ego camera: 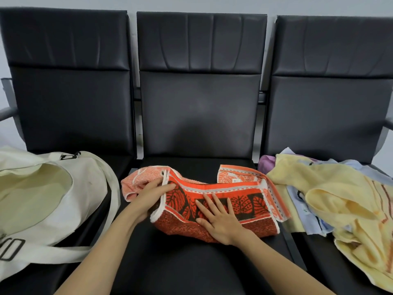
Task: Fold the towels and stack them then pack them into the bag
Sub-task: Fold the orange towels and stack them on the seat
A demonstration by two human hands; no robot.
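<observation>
An orange towel (pixel 251 201) with a dark leaf pattern lies partly folded on the middle seat. My right hand (pixel 219 220) presses flat on its folded front part, fingers straight and spread. My left hand (pixel 152 194) lies at the towel's left end, fingers extended over the white-trimmed edge, thumb hidden under the fold. A cream canvas bag (pixel 80 188) lies open on the left seat, its strap trailing toward the front. A heap of unfolded towels sits on the right seat: a yellow towel (pixel 331 188) on top, a light blue towel (pixel 306 211) below it, a purple towel (pixel 266 162) behind.
Three black padded seats (pixel 191 262) stand in a row with tall backs against a pale wall. Metal armrests show at the far left (pixel 8 112) and far right. The front of the middle seat is bare black padding.
</observation>
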